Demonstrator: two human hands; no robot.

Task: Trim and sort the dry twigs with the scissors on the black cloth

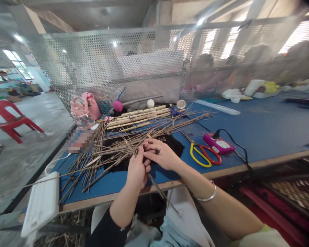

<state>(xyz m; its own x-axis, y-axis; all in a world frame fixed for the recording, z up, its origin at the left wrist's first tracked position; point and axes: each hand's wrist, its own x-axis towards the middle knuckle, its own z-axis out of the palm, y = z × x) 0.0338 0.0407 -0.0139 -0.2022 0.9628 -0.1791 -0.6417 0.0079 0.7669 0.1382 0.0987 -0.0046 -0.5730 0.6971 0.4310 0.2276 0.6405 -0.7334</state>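
Note:
My left hand is closed around a few thin brown twigs, which slant from above the fist down over the table's front edge. Against it, my right hand pinches at the top of the same twigs; a small dark bit shows between the fingertips, too small to name. Many more dry twigs lie in a loose heap behind and to the left of my hands, partly on a black cloth. Scissors with one yellow and one red handle lie right of my right hand.
A purple power socket with a black cable sits beyond the scissors. Pale sticks lie at the back before a perforated metal screen. A pink bottle stands back left; a white power strip hangs at the left edge.

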